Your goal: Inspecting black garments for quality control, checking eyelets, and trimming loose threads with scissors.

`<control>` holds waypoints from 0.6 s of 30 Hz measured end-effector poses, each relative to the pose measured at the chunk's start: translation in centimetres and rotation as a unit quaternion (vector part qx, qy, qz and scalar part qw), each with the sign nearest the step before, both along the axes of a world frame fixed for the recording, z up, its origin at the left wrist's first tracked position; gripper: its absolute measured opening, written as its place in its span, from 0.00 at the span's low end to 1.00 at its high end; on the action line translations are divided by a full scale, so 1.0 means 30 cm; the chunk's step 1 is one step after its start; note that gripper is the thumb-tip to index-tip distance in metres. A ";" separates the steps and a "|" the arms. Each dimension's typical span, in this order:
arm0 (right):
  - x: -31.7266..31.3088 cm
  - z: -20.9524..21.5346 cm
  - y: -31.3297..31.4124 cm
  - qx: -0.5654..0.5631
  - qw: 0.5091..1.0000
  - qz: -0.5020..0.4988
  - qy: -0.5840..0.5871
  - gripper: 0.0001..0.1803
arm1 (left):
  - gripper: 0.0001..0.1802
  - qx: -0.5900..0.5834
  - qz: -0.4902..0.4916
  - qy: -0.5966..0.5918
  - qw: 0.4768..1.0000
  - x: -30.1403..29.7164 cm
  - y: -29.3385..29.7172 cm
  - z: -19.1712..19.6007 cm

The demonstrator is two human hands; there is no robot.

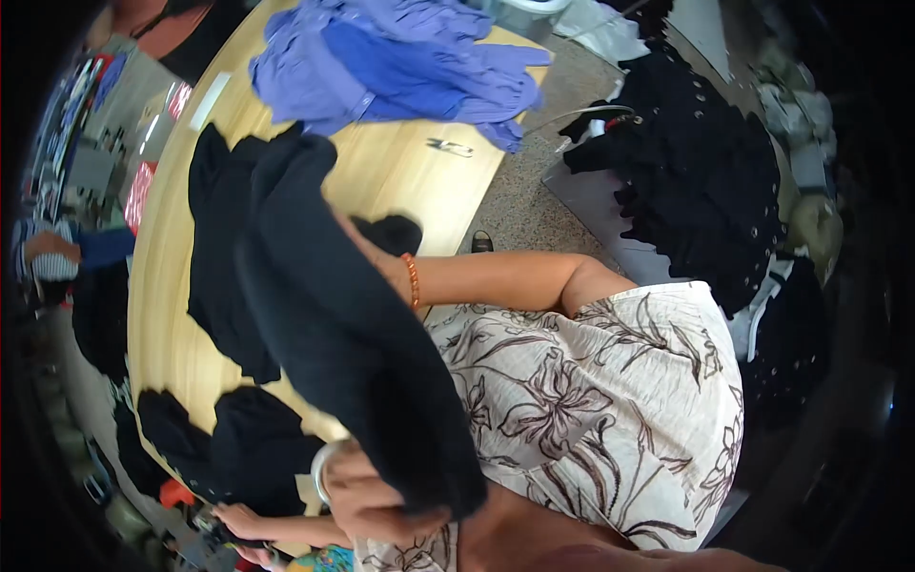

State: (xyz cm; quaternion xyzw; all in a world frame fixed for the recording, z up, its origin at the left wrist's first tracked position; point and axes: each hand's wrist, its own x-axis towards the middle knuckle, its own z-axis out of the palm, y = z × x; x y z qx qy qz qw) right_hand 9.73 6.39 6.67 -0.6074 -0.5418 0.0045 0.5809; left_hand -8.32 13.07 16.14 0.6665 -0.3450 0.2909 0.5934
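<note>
A long piece of black cloth, which looks like a garment (324, 286), is stretched up in front of me, slightly blurred. My left hand (376, 496), with a white bangle at its wrist, has its fingers curled round the cloth's lower end. My right hand (367, 243), below an orange beaded bracelet (412, 279), reaches behind the same cloth; its fingers are hidden. More black cloth (224, 257) lies behind it on the light wooden table (157, 296), and I cannot tell whether the two are joined.
Purple-blue garments (391, 71) are heaped at the table's far end, near a small dark metal tool (450, 147). Black garments with eyelets (696, 162) pile up at right. Another black bundle (253, 443) lies lower left, beside another person's hand (243, 522).
</note>
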 end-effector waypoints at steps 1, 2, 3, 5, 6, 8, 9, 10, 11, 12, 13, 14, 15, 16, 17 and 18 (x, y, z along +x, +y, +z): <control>-0.008 0.010 0.010 0.069 0.995 0.011 0.072 0.29 | 0.11 0.012 -0.011 0.002 1.000 0.019 -0.008 -0.013; -0.019 -0.080 0.068 0.087 0.996 0.016 0.031 0.31 | 0.11 0.022 -0.037 -0.007 0.999 0.067 -0.017 -0.030; -0.006 -0.044 0.114 0.108 0.994 0.033 -0.004 0.34 | 0.11 0.039 -0.051 -0.009 0.998 0.099 -0.019 -0.061; 0.008 0.026 0.011 0.249 0.966 0.067 0.003 0.34 | 0.11 0.070 -0.080 -0.017 0.994 0.173 -0.021 -0.137; 0.026 0.036 -0.005 0.187 0.975 0.116 0.018 0.34 | 0.12 0.087 -0.091 -0.018 0.992 0.205 -0.019 -0.179; 0.065 0.048 -0.081 0.288 0.955 0.066 0.023 0.35 | 0.12 0.117 -0.116 -0.024 0.986 0.289 -0.050 -0.268; 0.094 0.026 -0.134 0.199 0.976 0.062 0.055 0.37 | 0.12 0.132 -0.127 -0.026 0.983 0.335 -0.074 -0.307; 0.120 0.018 -0.181 0.221 0.974 0.003 0.045 0.37 | 0.12 0.146 -0.137 -0.029 0.979 0.382 -0.099 -0.348; 0.149 0.043 -0.240 0.243 0.968 -0.051 0.037 0.37 | 0.12 0.160 -0.143 -0.031 0.976 0.428 -0.130 -0.389; 0.169 0.059 -0.298 0.199 0.972 -0.102 0.077 0.35 | 0.13 0.174 -0.151 -0.032 0.972 0.476 -0.158 -0.429; 0.202 0.091 -0.359 0.198 0.969 -0.143 0.045 0.36 | 0.13 0.188 -0.159 -0.034 0.969 0.524 -0.188 -0.470; 0.228 0.126 -0.370 0.205 0.959 -0.194 0.015 0.37 | 0.13 0.210 -0.178 -0.034 0.961 0.571 -0.149 -0.515; 0.280 0.147 -0.440 0.207 0.955 -0.213 0.005 0.37 | 0.13 0.223 -0.187 -0.037 0.956 0.620 -0.169 -0.557; 0.325 0.185 -0.531 0.202 0.947 -0.250 -0.022 0.37 | 0.13 0.236 -0.194 -0.039 0.951 0.677 -0.205 -0.592; 0.376 0.221 -0.655 0.194 0.938 -0.284 -0.049 0.36 | 0.13 0.247 -0.199 -0.042 0.948 0.732 -0.264 -0.629; 0.429 0.257 -0.779 0.189 0.925 -0.321 -0.076 0.36 | 0.14 0.261 -0.206 -0.046 0.942 0.790 -0.304 -0.660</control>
